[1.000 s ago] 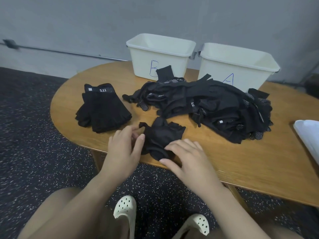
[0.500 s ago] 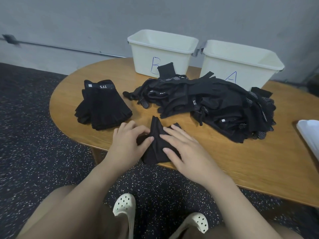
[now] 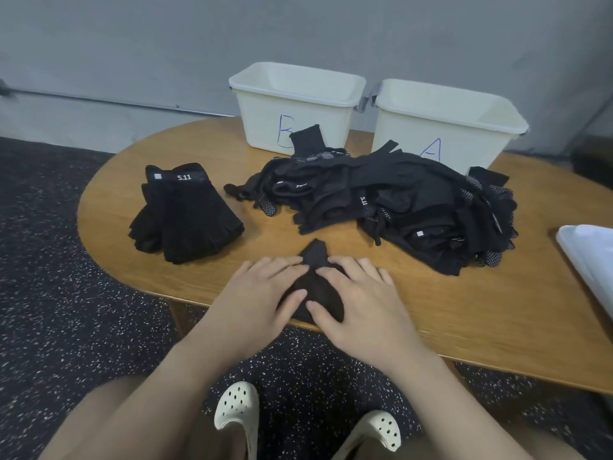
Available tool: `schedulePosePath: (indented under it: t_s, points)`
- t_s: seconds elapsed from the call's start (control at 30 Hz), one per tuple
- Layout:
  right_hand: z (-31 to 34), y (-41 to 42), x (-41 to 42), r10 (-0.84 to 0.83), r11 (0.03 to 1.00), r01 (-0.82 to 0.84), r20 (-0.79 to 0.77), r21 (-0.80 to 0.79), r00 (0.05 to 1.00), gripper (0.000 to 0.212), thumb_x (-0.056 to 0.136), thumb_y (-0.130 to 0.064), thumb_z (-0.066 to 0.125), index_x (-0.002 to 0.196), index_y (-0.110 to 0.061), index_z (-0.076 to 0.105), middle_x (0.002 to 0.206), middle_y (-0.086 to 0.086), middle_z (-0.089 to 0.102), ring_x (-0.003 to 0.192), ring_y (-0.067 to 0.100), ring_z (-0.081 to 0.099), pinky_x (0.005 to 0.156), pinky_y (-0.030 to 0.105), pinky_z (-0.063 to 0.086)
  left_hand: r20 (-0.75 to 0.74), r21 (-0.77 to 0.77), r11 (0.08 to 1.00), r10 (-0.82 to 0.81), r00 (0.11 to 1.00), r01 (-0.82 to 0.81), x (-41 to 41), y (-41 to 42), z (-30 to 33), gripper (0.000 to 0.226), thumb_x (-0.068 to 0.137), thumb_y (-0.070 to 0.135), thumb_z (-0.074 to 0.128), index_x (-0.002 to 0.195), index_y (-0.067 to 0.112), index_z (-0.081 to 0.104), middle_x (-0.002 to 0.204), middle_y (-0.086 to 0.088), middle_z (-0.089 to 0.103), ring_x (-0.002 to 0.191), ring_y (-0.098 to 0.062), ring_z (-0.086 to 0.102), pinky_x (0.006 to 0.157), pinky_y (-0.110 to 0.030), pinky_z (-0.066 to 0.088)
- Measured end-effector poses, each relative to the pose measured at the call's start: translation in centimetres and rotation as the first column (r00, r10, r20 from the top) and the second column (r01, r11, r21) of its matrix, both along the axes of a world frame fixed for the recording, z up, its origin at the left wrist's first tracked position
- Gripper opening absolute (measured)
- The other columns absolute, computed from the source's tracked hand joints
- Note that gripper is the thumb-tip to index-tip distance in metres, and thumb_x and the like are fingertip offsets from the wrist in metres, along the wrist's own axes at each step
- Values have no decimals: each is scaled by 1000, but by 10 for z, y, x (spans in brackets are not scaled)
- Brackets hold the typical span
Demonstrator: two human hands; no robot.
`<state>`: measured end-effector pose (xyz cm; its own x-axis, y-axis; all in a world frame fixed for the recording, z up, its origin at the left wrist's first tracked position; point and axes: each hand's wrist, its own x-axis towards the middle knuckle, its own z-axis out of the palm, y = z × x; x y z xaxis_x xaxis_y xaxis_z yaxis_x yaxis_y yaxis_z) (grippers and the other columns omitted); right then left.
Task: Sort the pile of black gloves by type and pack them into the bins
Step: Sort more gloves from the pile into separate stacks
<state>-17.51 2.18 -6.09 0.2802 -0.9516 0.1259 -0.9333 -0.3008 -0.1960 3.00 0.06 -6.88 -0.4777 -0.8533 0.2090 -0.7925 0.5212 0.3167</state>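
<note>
One black glove [image 3: 317,280] lies bunched at the near edge of the wooden table [image 3: 464,313]. My left hand [image 3: 252,300] presses on its left side and my right hand [image 3: 361,303] on its right side, fingers fairly straight, thumbs close together on the cloth. Behind them sprawls a large pile of mixed black gloves [image 3: 391,207], some with white dots. A neat stack of fingerless gloves marked 5.11 [image 3: 185,214] lies at the left. Two white bins stand at the back, bin B [image 3: 295,107] and bin A [image 3: 447,124].
A white object [image 3: 587,260] lies at the table's right edge. The table's near edge runs just under my hands. Below are a speckled dark floor and my two white clogs. A grey wall rises behind the bins.
Both hands have closed in over the single glove and flattened it, folding it narrower toward the table edge. The piles and bins have not moved.
</note>
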Motion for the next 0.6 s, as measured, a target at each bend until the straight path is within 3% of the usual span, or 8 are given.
schedulePosePath:
  t_s: [0.07,0.17,0.23,0.4,0.5,0.6]
  points:
    - [1,1,-9,-20,999,20,9,37,1000,64,93,-65,31,146,-35,52,155,-15,42,140,9,33,112,36,28,45,74,997,-5,999,1,0,-4,-2,64,101,53,15,155,29,42,163,15,33,151,-5,26,124,-32,22]
    - [0,0,-25,-46,990,41,35,137,998,62,96,-56,20,156,-46,33,169,-18,16,156,5,7,127,37,4,75,112,993,-33,997,25,0,-11,-3,53,110,42,17,161,31,26,169,17,10,155,3,0,121,-19,-5]
    - [-1,1,-30,-59,981,52,33,189,998,64,96,-58,9,158,-49,21,169,-21,1,156,3,-9,128,38,-9,86,106,993,-56,995,47,3,-14,-3,51,112,38,19,162,32,24,170,17,7,154,5,-7,122,-19,-9]
    - [-4,9,-33,-26,983,23,14,183,1000,69,92,-61,-4,159,-50,9,167,-23,-10,153,0,-21,126,34,-16,124,116,989,-103,987,89,12,-18,1,51,112,40,16,162,36,18,169,23,0,150,12,-16,117,-12,-17]
    - [-5,3,-35,5,991,-18,102,131,995,68,93,-59,9,157,-46,30,166,-23,6,155,-2,-10,128,35,-11,89,117,989,-103,991,92,12,-18,0,51,112,38,17,162,36,19,169,22,3,151,11,-14,119,-14,-14]
    - [-3,-9,-36,8,1000,-4,275,-15,962,51,96,-51,34,136,-35,62,151,-19,46,150,1,25,128,43,14,29,133,987,-93,995,88,12,-16,0,50,112,38,21,162,36,23,168,21,9,151,11,-10,124,-19,-6]
